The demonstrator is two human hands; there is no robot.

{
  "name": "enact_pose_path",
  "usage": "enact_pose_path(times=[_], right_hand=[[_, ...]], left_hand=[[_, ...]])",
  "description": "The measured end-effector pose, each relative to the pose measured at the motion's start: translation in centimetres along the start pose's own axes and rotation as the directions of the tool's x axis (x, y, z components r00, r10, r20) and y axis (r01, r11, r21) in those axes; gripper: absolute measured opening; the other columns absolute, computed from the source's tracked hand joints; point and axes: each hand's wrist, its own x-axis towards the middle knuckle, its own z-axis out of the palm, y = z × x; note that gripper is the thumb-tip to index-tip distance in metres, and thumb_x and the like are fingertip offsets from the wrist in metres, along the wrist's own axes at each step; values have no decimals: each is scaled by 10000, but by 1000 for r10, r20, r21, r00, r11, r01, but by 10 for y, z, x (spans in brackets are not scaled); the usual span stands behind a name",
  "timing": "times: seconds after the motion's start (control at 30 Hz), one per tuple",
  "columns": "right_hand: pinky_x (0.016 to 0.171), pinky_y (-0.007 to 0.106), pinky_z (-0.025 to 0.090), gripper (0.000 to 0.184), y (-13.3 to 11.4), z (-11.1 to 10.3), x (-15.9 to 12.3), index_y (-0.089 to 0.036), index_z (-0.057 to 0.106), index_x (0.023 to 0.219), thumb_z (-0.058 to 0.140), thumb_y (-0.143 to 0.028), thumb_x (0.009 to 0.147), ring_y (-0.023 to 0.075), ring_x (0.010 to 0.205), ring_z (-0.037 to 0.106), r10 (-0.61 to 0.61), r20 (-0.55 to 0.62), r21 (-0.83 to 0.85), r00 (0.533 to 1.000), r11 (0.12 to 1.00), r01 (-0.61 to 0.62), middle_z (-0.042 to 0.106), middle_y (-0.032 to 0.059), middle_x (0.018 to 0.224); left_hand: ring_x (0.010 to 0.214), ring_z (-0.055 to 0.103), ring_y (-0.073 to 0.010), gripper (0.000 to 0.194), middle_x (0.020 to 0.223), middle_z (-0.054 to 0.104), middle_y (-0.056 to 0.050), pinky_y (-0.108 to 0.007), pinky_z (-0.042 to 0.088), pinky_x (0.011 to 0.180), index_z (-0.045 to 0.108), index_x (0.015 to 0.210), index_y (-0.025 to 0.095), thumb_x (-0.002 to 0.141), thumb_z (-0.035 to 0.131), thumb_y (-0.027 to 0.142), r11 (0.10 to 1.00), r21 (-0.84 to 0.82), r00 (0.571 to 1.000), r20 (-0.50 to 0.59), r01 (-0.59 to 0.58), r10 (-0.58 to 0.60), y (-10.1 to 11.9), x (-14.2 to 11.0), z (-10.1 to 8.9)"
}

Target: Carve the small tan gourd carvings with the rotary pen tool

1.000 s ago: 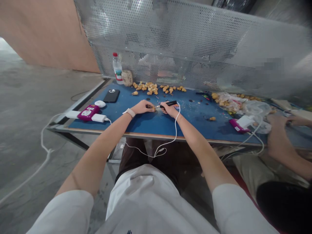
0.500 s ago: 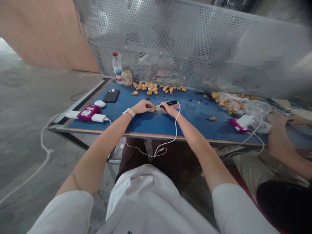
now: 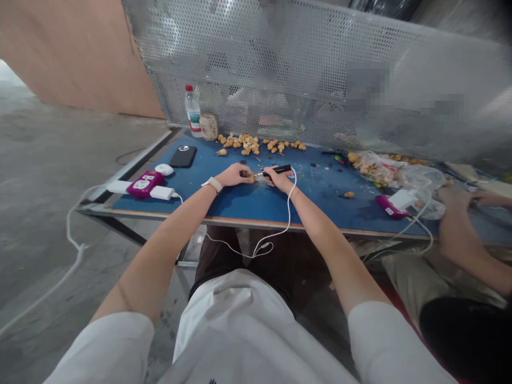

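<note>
Both my hands rest on the blue table top [image 3: 256, 200] near its middle. My left hand [image 3: 236, 175], with a white band at the wrist, is closed round a small dark object that I cannot name. My right hand [image 3: 277, 178] grips a black pen-shaped tool [image 3: 276, 170] whose metal tip points left at what the left hand holds. A white cable [image 3: 286, 221] runs from the tool over my right wrist and hangs below the table edge.
Small tan nut-like pieces [image 3: 250, 143] lie at the back by a plastic bottle [image 3: 193, 112] and a jar [image 3: 208, 127]. A black phone [image 3: 183, 156], white case [image 3: 164, 170] and pink power bank [image 3: 144, 184] sit left. Another person's arm [image 3: 460, 237] works at right, near plastic bags [image 3: 384, 169].
</note>
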Motion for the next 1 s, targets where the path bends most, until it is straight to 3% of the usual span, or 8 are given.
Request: enact_pose_path(times=[0.43,0.6,1.0], right_hand=[[455,297,360,784,10,-3,5,-339,436,695,848,-845,1131,152,486,377,-16,3,-21,1000,1000,16,429,-44,505],[455,307,342,807,15,-6,7,-332,453,677,808,-889,1139,144,484,375,-95,52,-3,994,995,95,422,-41,521],[471,292,351,712,1,-3,1,-330,451,685,798,-662,1211,144,479,379,-18,16,-52,1000,998,19,442,-33,488]], left_hand=[[857,715,-217,430,891,867,-73,-371,608,937,943,957,189,877,1044,599,1000,3,1000,-9,17,-17,-2,1,0],[844,705,-220,457,841,837,-57,-369,598,913,940,953,192,874,1037,631,1000,10,1000,-10,4,-4,-1,0,0],[829,688,-212,414,843,847,-61,-354,580,877,940,939,190,877,1012,593,1000,26,1000,-23,3,-2,1,1,1]])
